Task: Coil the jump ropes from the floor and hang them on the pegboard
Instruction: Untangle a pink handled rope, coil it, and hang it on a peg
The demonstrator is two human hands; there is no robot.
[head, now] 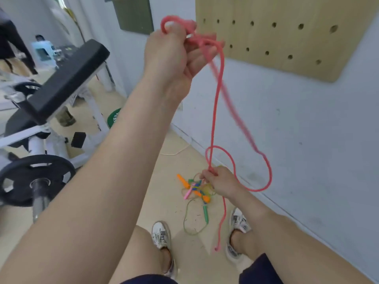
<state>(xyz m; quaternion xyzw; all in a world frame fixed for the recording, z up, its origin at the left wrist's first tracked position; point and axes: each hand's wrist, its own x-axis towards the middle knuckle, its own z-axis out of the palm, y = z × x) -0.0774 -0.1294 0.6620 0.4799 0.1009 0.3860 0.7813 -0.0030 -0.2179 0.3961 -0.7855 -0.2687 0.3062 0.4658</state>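
One pink rope (215, 111) is being coiled, and the step is part done. The left hand (170, 54), raised near the pegboard (287, 37), is curled round several gathered loops. The right hand (221, 182), lower down, pinches the same rope. A slack loop hangs between the two hands and a loose tail drops toward the floor (164, 171). Other ropes (196, 188) lie tangled there. Next move, by my judgement: feed the slack and tail into the left hand's bundle, then hang it. Only holes show on the board, no peg.
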